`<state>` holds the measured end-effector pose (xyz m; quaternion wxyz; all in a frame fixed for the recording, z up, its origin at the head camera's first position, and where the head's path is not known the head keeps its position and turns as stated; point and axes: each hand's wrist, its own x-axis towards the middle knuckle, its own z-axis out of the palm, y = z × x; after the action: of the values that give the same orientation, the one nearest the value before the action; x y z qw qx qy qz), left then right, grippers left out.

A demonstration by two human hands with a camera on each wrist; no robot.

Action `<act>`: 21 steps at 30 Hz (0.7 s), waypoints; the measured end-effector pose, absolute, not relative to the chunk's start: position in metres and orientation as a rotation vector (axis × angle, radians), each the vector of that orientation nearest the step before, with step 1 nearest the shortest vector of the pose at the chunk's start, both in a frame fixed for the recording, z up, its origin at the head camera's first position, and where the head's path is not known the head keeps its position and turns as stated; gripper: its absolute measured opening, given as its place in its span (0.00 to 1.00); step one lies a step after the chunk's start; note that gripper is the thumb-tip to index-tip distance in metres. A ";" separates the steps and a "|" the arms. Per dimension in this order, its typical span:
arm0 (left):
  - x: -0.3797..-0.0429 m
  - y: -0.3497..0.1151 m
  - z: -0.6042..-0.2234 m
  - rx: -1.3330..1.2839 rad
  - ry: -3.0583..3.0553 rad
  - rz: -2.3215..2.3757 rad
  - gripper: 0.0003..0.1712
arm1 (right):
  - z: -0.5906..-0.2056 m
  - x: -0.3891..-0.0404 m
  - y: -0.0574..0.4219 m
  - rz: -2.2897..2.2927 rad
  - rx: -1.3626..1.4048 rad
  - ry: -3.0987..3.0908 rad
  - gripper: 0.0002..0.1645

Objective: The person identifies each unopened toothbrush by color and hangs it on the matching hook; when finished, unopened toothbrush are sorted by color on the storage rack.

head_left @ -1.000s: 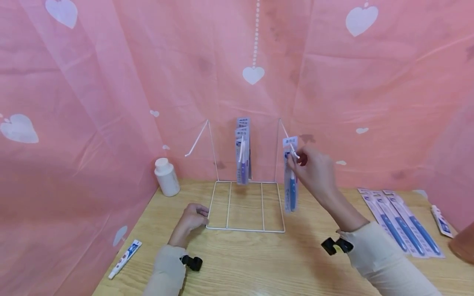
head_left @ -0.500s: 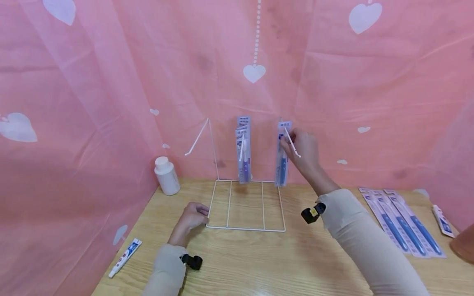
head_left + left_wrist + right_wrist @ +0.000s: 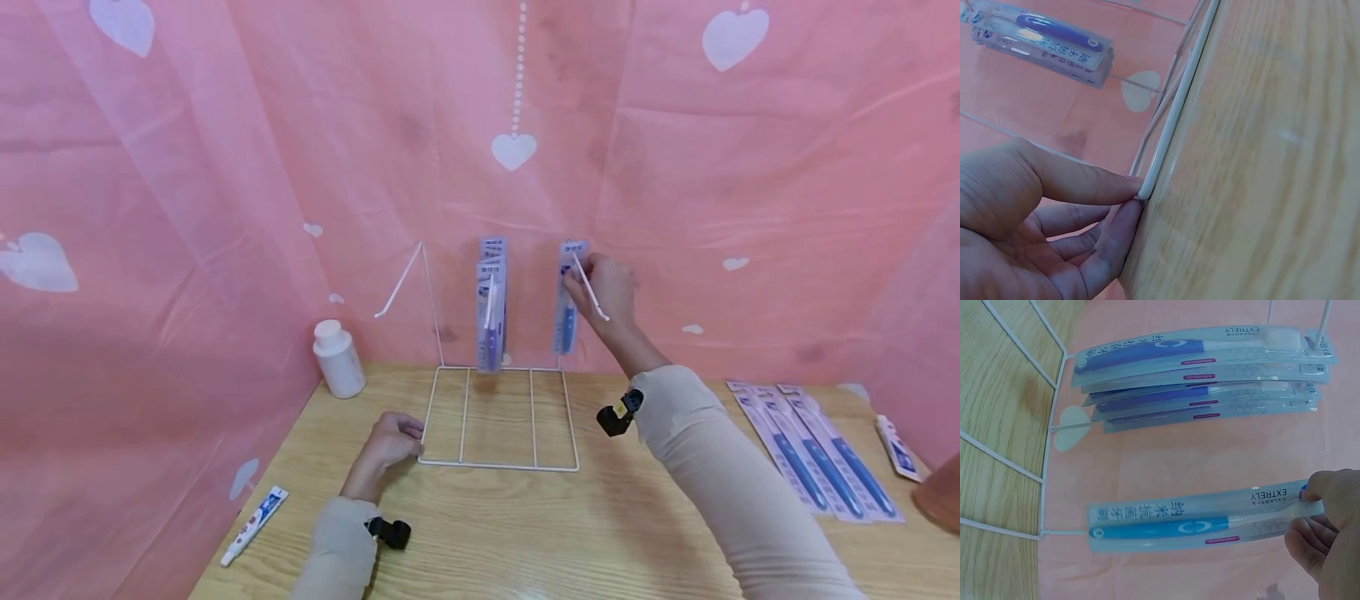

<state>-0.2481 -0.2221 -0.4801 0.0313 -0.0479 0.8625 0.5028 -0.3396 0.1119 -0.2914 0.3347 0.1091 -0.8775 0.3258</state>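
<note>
My right hand [image 3: 613, 293] pinches a packaged toothbrush [image 3: 567, 335] with a blue handle near the top of its pack. The pack hangs on the right arm of a white wire rack [image 3: 498, 466], back by the upright, and this arm's tip sticks out in front of my fingers. Several packaged purple toothbrushes [image 3: 1147, 356] hang on the middle arm. The left arm of the rack [image 3: 398, 280] carries nothing. At the front left corner of the rack's base, my left hand [image 3: 392, 440] grips the wire [image 3: 1175, 106] between thumb and fingers.
Packaged blue toothbrushes [image 3: 817, 454] lie on the table at right, beside a toothpaste tube [image 3: 897, 448] and a brownish rounded object [image 3: 941, 493]. A white bottle [image 3: 339, 360] stands behind left. Another toothpaste tube [image 3: 255, 526] lies front left. Pink curtain [image 3: 645, 167] hangs behind the rack.
My right hand has slid the blue toothbrush pack from near the tip of the rack's right arm back toward the upright. My left hand has stayed at the rack's corner.
</note>
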 end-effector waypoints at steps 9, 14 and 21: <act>-0.250 -0.222 -0.479 -0.131 2.665 1.540 0.19 | -0.295 -0.338 0.122 0.784 0.242 -2.418 0.19; -0.251 -0.224 -0.479 -0.133 2.685 1.528 0.19 | -0.299 -0.333 0.141 0.743 0.191 -2.532 0.29; -0.251 -0.222 -0.480 -0.139 2.675 1.523 0.18 | -0.328 -0.330 0.202 0.737 0.151 -2.645 0.31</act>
<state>-0.2511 -0.2220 -0.4800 0.0300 -0.0451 0.8677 0.4941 -0.3303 0.2019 -0.3278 0.1946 0.0538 -0.9435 0.2627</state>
